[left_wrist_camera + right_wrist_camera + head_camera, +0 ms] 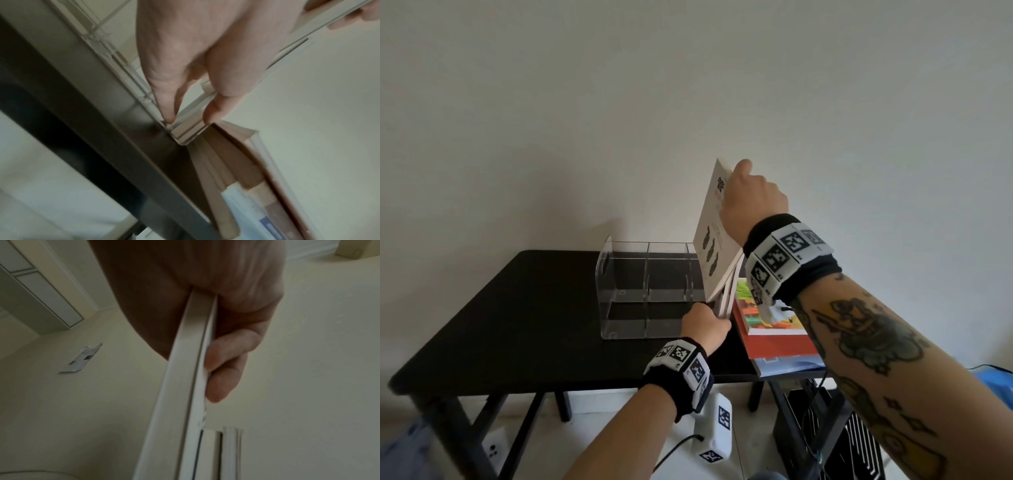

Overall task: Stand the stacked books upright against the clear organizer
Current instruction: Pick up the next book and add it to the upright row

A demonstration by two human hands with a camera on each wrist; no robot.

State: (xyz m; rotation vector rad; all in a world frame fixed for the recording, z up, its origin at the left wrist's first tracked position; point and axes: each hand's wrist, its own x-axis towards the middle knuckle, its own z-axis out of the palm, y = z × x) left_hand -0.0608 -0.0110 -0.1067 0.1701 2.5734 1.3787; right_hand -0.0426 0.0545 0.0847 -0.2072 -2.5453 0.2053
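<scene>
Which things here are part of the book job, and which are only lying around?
Part of the job:
- clear organizer
- white book, gripped by right hand and left hand
- stacked books lying flat

Just there:
- black table
- white device on the floor
- wall outlet

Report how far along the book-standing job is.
Done: a few thin books already stand beside the clear organizer. In hand: the right hand grips the top of a tilted white book while the left hand steadies the lower edges. Left: a flat stack on the table.
</scene>
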